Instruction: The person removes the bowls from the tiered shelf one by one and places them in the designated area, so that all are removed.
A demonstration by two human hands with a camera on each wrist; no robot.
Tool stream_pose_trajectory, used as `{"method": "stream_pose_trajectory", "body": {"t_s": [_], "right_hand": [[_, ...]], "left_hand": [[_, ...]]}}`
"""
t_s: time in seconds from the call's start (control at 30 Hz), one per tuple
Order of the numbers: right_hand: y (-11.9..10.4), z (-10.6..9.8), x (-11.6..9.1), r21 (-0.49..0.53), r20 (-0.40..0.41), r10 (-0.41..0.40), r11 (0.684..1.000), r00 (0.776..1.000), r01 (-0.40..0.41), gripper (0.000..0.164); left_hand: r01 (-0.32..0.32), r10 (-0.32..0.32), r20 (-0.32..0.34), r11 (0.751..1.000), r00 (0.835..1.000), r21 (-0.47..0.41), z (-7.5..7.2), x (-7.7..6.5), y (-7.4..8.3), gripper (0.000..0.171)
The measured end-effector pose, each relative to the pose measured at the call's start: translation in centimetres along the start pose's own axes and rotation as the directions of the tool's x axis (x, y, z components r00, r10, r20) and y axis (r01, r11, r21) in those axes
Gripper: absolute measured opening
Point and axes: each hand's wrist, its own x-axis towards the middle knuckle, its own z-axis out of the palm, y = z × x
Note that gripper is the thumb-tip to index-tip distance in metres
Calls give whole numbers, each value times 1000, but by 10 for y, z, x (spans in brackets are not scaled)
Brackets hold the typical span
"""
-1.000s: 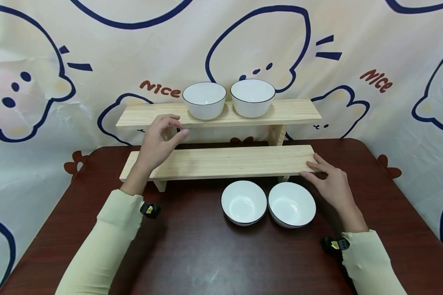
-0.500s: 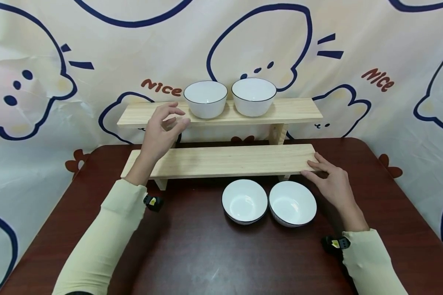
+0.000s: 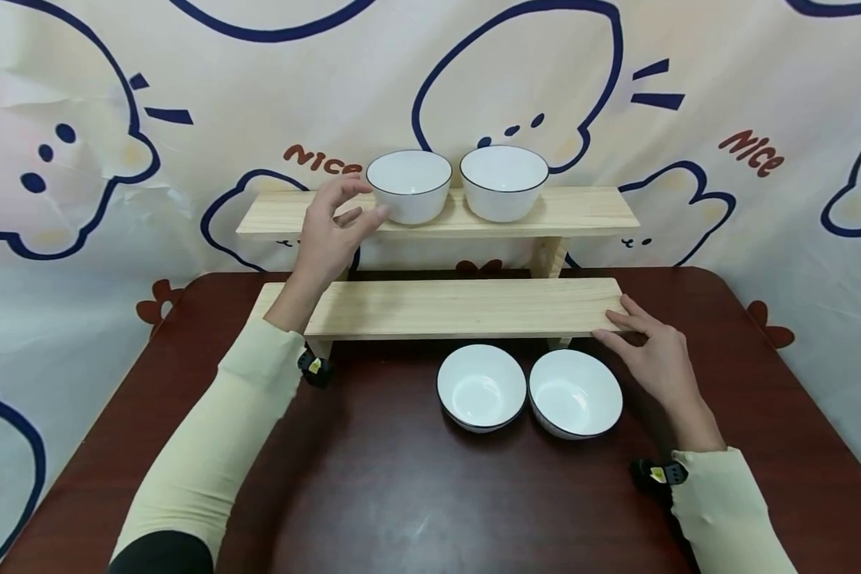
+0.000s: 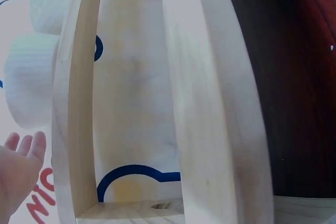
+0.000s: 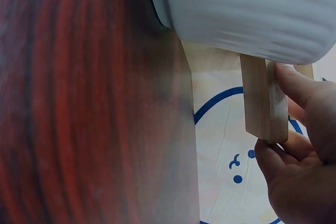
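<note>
Pinching the lower shelf [image 3: 466, 309] by its end, right fingers [image 3: 626, 321]; beside the upper-left bowl [image 3: 410, 191], left fingers [image 3: 340, 190], parted and empty — gentle, level grip seems best.

Indoor tabletop workspace, cartoon-printed backdrop [image 3: 258, 104] behind, dark wood-grain table [image 3: 402, 494], room type unclear

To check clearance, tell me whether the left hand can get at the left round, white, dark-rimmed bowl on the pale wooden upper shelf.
Probably yes: the left hand is close beside the left bowl, nothing visible between them; the neighbouring white bowl stands beyond it.
</note>
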Motion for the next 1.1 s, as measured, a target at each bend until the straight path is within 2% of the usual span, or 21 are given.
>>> {"method": "stream_pose_trajectory", "body": {"t_s": [0.33, 0.73, 0.93, 1.1], "right_hand": [[-1, 1, 1, 4, 8, 15, 1000, 1000, -15, 46], [-2, 1, 2, -2, 3, 7, 1000, 1000, -7, 46], [-2, 0, 1, -4, 6, 12, 1000, 1000, -12, 46], [-1, 1, 1, -5, 7, 13, 1000, 1000, -13, 46]], "left_hand": [[39, -39, -4, 998, 999, -46, 8, 13, 3, 39], [99, -101, -9, 989, 995, -109, 20, 17, 4, 35], [91, -94, -8, 983, 996, -162, 26, 20, 4, 36], [94, -97, -14, 986, 995, -138, 28, 19, 5, 37]]}}
